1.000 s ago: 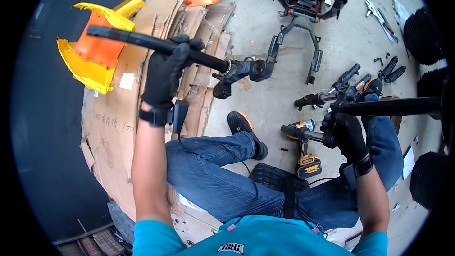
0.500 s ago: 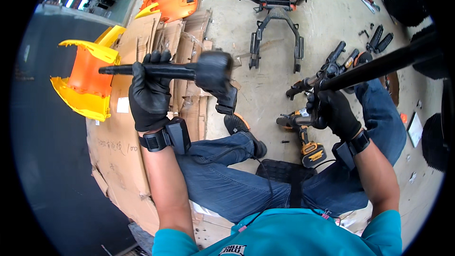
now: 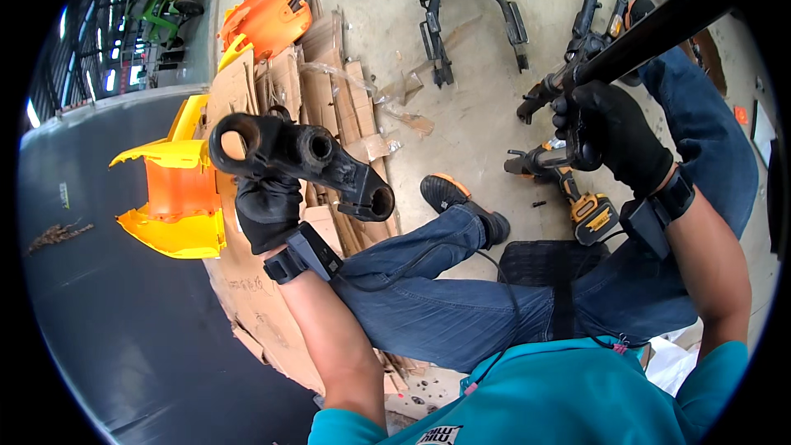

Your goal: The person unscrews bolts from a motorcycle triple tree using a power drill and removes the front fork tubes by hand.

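Black gloves are covering both hands of a person who is sitting on a concrete floor (image 3: 494,91) with jeans-clad legs stretched out across the middle of the frame. Left of centre, the left hand (image 3: 265,208) is closing around the lower end of a black metal bracket (image 3: 301,156), a cast piece with round bores, and is lifting it clear of everything else so that its open sockets are facing the camera. At the upper right, the right hand (image 3: 614,136) is gripping a long black tube (image 3: 651,29) that is running diagonally off toward the top right corner; the fingers are wrapping it fully. Bracket and tube are being held well apart, so as a judgement the two pieces are not joined and any fitting between them is not yet done. A yellow and black cordless drill (image 3: 577,198) is lying on the floor just below the right hand, untouched. Flattened cardboard (image 3: 288,91) is spreading under and behind the left arm, with orange and yellow plastic body panels (image 3: 177,189) resting at its left edge. Near the top centre a black metal frame (image 3: 470,0) is lying on the floor, and several black handle-like parts (image 3: 589,12) are scattered at the upper right, suggesting plenty of loose pieces are waiting.
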### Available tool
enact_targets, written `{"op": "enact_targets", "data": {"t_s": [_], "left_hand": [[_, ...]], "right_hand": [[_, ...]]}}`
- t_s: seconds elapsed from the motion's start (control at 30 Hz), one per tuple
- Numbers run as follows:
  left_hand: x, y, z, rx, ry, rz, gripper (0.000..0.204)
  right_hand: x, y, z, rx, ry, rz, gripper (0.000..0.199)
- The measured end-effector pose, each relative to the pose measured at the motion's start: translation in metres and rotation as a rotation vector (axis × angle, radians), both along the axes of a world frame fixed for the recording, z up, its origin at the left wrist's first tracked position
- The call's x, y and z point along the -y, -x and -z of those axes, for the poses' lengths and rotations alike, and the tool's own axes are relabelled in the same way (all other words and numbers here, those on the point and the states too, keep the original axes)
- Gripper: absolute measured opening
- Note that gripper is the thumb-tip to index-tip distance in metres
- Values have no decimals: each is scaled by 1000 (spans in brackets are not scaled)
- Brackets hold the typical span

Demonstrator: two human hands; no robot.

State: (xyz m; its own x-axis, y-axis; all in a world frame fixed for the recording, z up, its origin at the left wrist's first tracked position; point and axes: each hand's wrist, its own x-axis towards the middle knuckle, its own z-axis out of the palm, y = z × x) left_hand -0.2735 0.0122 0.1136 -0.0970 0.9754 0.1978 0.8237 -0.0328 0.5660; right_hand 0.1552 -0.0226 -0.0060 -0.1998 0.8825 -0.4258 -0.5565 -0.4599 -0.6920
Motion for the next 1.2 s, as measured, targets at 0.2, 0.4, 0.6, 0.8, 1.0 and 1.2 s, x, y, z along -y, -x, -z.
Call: {"op": "enact_targets", "data": {"t_s": [0.2,0.4,0.6,0.8,1.0,1.2], "left_hand": [[-5,20,4,-118,-6,193,31],[-13,53,18,1080,241,191,38],[-7,7,0,291,99,252,30],[-14,-34,-2,914,-4,-102,41],[-18,-50,7,688,14,-177,35],[-14,-59,12,711,-29,-260,35]], "right_hand": [[0,2,-5,138,-56,30,23],[3,-4,5,187,-146,-46,21],[-1,-5,13,454,-335,-99,25],[1,0,-9,52,6,-44,33],[2,-3,2,48,20,-21,30],[3,-9,8,48,-27,-62,26]]}}
